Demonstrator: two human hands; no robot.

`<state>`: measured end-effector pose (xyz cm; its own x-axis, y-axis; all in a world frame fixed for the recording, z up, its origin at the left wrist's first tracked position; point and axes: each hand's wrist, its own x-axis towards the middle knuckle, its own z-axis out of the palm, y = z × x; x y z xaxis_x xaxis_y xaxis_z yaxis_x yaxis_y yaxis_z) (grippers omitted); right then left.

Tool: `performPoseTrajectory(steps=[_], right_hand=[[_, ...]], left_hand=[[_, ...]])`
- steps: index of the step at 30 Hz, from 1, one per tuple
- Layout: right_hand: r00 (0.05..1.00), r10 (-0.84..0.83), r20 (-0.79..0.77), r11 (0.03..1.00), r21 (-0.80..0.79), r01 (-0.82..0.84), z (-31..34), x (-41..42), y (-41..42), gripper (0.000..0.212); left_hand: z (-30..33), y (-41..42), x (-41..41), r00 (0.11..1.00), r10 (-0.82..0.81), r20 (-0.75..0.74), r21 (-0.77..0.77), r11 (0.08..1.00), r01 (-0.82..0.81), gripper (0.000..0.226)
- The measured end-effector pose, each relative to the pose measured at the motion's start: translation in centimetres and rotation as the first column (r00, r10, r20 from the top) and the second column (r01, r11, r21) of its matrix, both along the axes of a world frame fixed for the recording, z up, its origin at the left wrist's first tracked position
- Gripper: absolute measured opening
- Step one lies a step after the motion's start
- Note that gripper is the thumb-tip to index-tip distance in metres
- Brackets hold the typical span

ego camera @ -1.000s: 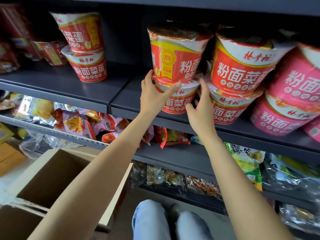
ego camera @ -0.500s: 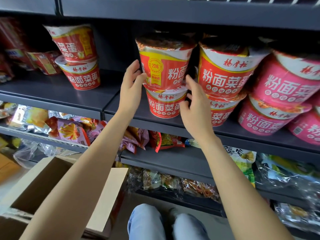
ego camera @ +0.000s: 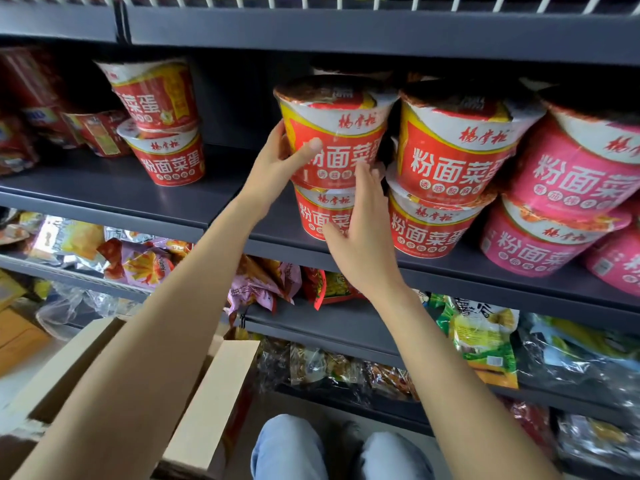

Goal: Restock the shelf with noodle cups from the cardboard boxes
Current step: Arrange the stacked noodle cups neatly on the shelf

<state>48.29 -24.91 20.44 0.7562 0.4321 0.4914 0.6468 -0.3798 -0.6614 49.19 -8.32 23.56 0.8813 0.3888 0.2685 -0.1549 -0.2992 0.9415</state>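
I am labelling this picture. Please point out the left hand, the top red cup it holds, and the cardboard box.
left hand point(ego camera: 277, 161): head view, back of the hand.
top red cup point(ego camera: 341, 133): head view, its printed front wall.
cardboard box point(ego camera: 211, 393): head view, the raised right flap.

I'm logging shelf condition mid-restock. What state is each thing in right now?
Top red cup: sealed, upright, stacked on another cup, gripped by the left hand.
Lower red cup: sealed, upright on the shelf, under the right hand.
Right hand: fingers straight, resting against the stack.
Red stack beside it: two high, sealed.
Pink cups: stacked, tilted.
Cardboard box: flaps open.
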Motion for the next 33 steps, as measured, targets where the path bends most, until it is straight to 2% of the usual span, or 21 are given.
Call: performPoseTrajectory(steps=[1,3,6,10,16,21,27,33], right_hand=[[0.999,-0.023,0.028,1.0,0.008,0.022,0.0,0.3,-0.1,0.075],[0.997,-0.081,-0.012,0.995,0.052,0.081,0.4,1.7,-0.1,0.072],[0.994,-0.051,-0.094,0.991,0.118,0.062,1.3,4.0,0.2,0.072],[0.986,0.099,-0.136,0.978,0.198,-0.07,1.5,4.0,0.5,0.074],[0.999,0.031,0.012,0.998,0.055,-0.032,0.5,3.1,0.0,0.075],[0.996,-0.013,0.09,1.0,0.0,0.013,0.8,3.5,-0.8,0.071],[0.999,-0.045,0.001,0.993,0.107,0.044,0.9,5.0,-2.0,0.067],[0.998,-0.06,-0.008,0.992,0.113,0.061,1.2,5.2,-1.8,0.067]], left_hand=[[0.0,0.3,0.1,1.0,-0.005,-0.015,0.007,1.0,0.005,0.093],[-0.3,0.5,-0.1,0.997,0.071,-0.006,0.028,0.997,-0.071,0.112],[-1.5,-1.2,-0.7,0.969,0.218,0.117,0.068,0.972,-0.227,0.114],[-2.2,-2.4,0.1,0.967,0.199,0.162,0.103,0.971,-0.217,0.116],[-1.2,-0.8,1.4,0.991,0.103,0.087,0.139,0.984,-0.115,0.128],[-1.2,-0.1,1.3,0.988,0.107,0.113,0.204,0.97,-0.129,0.119],[-1.4,-0.2,1.2,0.988,0.103,0.113,0.217,0.968,-0.126,0.123],[-1.2,0.1,1.7,0.998,0.036,0.051,0.219,0.975,-0.046,0.124]])
